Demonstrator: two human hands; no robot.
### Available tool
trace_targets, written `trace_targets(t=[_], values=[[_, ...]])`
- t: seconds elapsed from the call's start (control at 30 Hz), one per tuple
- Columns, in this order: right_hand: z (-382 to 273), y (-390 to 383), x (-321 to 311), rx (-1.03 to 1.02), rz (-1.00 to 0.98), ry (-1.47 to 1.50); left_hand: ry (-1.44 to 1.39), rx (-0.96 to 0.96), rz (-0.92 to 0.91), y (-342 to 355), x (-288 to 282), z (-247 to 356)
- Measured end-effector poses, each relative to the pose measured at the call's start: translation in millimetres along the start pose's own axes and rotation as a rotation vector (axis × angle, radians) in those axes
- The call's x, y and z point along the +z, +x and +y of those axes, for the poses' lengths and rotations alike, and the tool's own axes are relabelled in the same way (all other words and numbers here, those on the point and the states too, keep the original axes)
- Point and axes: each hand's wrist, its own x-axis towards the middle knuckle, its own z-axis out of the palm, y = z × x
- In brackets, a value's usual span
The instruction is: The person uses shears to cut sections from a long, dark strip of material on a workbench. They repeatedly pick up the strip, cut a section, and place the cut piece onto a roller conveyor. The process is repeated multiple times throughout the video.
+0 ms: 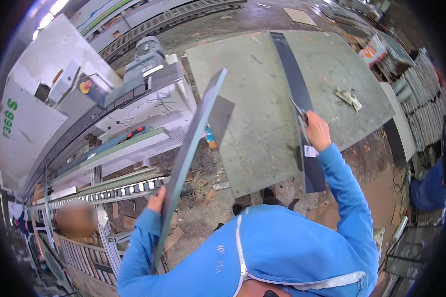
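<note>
My left hand is closed on the edge of a long narrow panel, tilted up beside my body, grey on its face with a pale blue edge. My right hand grips a slim pointed metal tool; whether it is a blade or scissors I cannot tell. Its tip lies over the left edge of a long dark board on a large grey-green work surface. Close below that hand, a small white label sits on the board.
A crumpled pale glove or cloth lies on the work surface. To the left is a white machine with a roller track. Stacked panels stand at the right. Scraps litter the floor, and another person appears at lower left.
</note>
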Motion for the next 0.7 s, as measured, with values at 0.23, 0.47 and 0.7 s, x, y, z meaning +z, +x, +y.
trace_targets(t=[0.23,0.47,0.7], values=[[29,39,6,-0.153,-0.124,-0.124,-0.556,-0.203,-0.218,-84,134,65],[19,67,37,-0.276,-0.255,-0.131,-0.519,-0.198,-0.251,-109,183,79],[11,91,62,-0.392,-0.298,-0.077,-0.483,-0.208,-0.228,-124,183,95]])
